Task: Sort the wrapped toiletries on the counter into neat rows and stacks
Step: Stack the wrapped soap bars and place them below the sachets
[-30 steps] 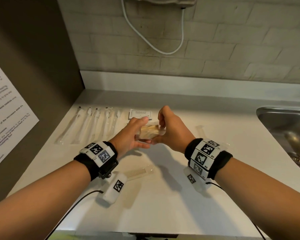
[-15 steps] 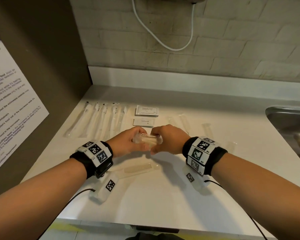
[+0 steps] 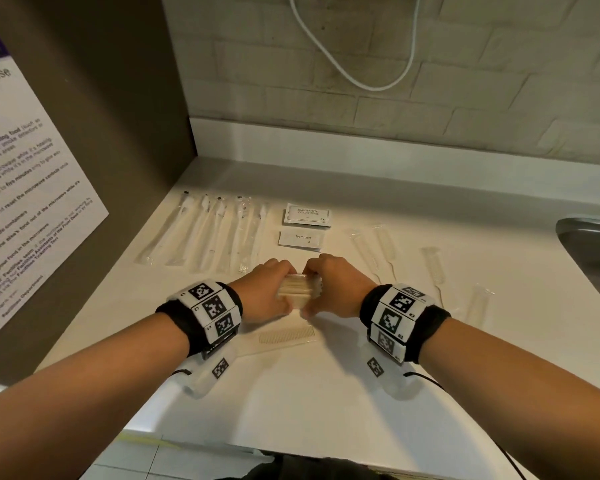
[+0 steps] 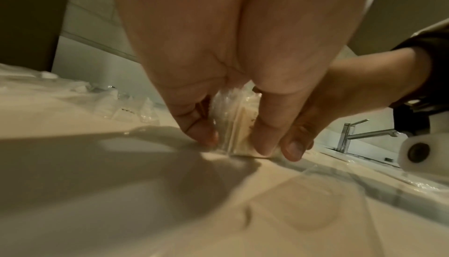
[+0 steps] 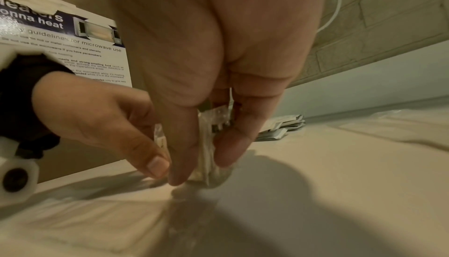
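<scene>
Centrally, both hands, left hand and right hand, are pinching a clear-wrapped bundle with curled fingers on the bench, near sachets reading "Toothpaste" and "Shampoo with Conditioner".

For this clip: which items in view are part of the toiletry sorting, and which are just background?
Part of the job:
- wrapped bundle, held by left hand and right hand
- wrapped toothbrushes in a row
- shampoo sachets
- toothpaste sachet
- wrapped combs
- comb nearest the person

Background:
- sink
- microwave notice
- white cable
</scene>
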A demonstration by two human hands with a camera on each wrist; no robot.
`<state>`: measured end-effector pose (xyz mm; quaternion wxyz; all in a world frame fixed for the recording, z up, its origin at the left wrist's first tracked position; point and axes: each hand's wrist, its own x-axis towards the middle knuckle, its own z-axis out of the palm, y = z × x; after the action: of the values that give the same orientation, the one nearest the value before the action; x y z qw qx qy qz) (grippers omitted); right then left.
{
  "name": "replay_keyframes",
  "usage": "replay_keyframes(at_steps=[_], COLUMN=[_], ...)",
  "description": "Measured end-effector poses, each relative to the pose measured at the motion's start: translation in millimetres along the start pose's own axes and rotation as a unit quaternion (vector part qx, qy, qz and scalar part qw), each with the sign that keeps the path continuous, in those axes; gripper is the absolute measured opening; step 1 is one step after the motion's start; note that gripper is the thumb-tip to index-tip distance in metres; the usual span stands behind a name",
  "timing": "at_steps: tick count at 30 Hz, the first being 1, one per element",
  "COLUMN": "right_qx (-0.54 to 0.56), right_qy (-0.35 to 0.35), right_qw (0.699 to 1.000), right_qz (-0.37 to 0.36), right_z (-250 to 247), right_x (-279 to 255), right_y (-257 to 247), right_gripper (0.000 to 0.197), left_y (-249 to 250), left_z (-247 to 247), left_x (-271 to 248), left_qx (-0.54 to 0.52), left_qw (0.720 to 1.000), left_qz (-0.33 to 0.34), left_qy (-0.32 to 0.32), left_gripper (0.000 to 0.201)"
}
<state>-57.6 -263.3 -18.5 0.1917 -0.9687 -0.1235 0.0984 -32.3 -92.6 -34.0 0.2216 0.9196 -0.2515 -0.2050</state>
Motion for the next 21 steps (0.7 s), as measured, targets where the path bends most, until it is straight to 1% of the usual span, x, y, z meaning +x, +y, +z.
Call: replay_keyframes(at_steps=[6,11,14,16,19,21], right_qx=[-0.013,-0.012,-0.002,0.031,0.117,0.155], right_qy=[-0.01,-0.018,-0.022,-0.024,-0.014,-0.001], right_qw=[1.0,1.0,1.0,0.999,0.991,0.984], right_qz=[-0.009,-0.014,-0.003,0.022,0.067,0.087], right_z=[2,0,-1,-3,-10,-16], right_x=[-3,-4,-2,0,6,11], right_y=[-1,1,4,8,13,15], right_gripper=[0.033,0.03,0.031,0.035,0.041,0.042], left_y=[-2,-2,-4,-7,-9,-8], left_z=[2,-1,-7,-13,-28,-37], left_x=[2,1,-1,-2,0,3], left_qx=[0.044,0.042,0.006,-0.04,-0.102,-0.165], left_qw=[0.999,0.998,0.999,0.998,0.995,0.985], left_qz=[-0.003,0.001,0.006,0.002,-0.012,-0.032], left_qy=[-0.028,-0.043,-0.047,-0.038,-0.002,0.025], left_gripper=[0.047,0.042,0.04,0.039,0.042,0.045])
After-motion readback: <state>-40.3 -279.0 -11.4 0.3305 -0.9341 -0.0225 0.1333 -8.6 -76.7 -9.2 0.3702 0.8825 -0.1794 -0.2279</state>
